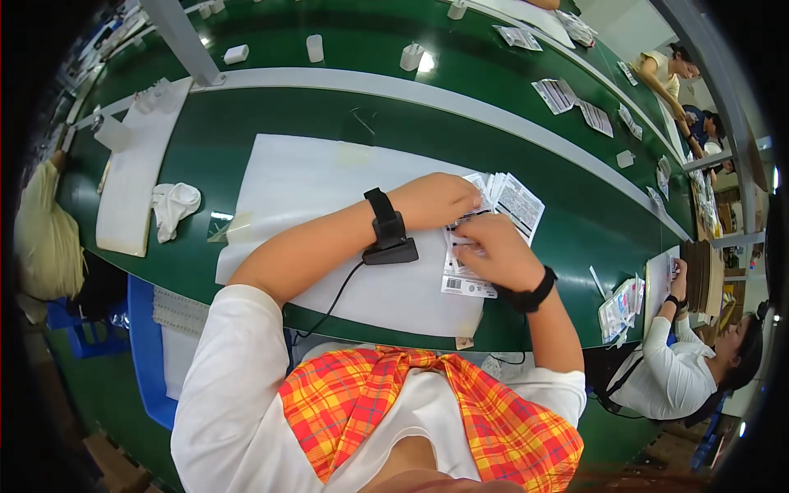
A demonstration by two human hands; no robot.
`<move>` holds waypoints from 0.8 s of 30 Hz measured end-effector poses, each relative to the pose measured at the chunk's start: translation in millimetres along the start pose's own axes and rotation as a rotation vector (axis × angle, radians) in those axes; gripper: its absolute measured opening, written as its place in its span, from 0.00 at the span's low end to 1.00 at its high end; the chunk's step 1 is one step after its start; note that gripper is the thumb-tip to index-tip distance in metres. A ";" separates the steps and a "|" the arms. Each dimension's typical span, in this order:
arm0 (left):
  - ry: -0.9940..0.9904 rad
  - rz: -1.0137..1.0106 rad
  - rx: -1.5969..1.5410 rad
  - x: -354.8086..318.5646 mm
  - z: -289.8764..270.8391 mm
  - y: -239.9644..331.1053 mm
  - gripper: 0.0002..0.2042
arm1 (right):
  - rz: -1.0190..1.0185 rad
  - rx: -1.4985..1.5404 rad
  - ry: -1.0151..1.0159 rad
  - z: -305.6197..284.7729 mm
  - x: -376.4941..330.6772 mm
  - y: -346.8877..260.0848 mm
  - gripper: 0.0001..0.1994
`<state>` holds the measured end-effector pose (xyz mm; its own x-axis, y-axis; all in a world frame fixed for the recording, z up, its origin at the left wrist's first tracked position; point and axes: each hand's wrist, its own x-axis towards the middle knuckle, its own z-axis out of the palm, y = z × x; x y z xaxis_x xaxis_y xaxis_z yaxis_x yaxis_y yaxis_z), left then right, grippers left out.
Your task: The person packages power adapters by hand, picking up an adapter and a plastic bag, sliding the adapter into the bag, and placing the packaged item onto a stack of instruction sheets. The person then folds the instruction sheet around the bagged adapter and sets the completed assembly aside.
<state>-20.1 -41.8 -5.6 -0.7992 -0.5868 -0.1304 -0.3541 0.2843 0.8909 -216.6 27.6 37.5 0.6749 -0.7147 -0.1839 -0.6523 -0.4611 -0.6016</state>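
My left hand (445,200) is closed, its fingertips bent down over the edge of some printed sheets; what it pinches is hidden. Just nearer to me, my right hand (503,253) has curled fingers on a white printed packet (468,286) with a barcode at its near end. Part of that packet lies under the fingers, and a small dark strip shows between the two hands. A fanned stack of white printed cards (521,206) lies beyond and to the right of my hands. Beneath is a white foam mat (296,189).
A white cloth (174,205) and a white board (136,189) are on the green table to the left. A pale rail (345,80) separates it from a green belt carrying white plastic parts (315,48) and packets (555,96). A co-worker (674,370) sits at right beside more packets (620,311).
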 end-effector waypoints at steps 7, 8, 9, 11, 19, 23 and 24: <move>0.325 0.299 0.482 -15.2 37.1 16.1 0.23 | 0.037 -0.378 -0.172 28.6 -82.5 -38.4 0.34; 0.338 0.294 0.475 -14.9 39.4 20.9 0.23 | 0.031 -0.385 -0.184 18.5 -80.7 -42.2 0.34; 0.318 0.228 0.521 -19.1 40.5 27.7 0.23 | 0.001 -0.356 -0.282 5.5 -76.7 -52.3 0.34; 0.256 0.105 0.606 -22.7 42.3 34.1 0.22 | 0.003 -0.218 -0.489 -33.8 -55.8 -64.6 0.30; 0.267 0.200 0.674 -11.6 44.7 23.9 0.23 | 0.053 0.273 0.550 -101.4 235.3 75.1 0.35; 0.440 0.344 0.597 -4.8 64.1 15.6 0.24 | 0.163 0.260 0.592 -81.4 290.7 135.6 0.38; 0.432 0.336 0.597 -7.4 61.8 10.1 0.24 | 0.159 0.546 0.627 -79.9 290.9 123.0 0.36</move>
<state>-47.8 12.2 -22.4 -0.6937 -0.6043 0.3919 -0.4252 0.7828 0.4544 -128.2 -279.0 -27.9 0.1673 -0.9834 0.0703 -0.3562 -0.1267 -0.9258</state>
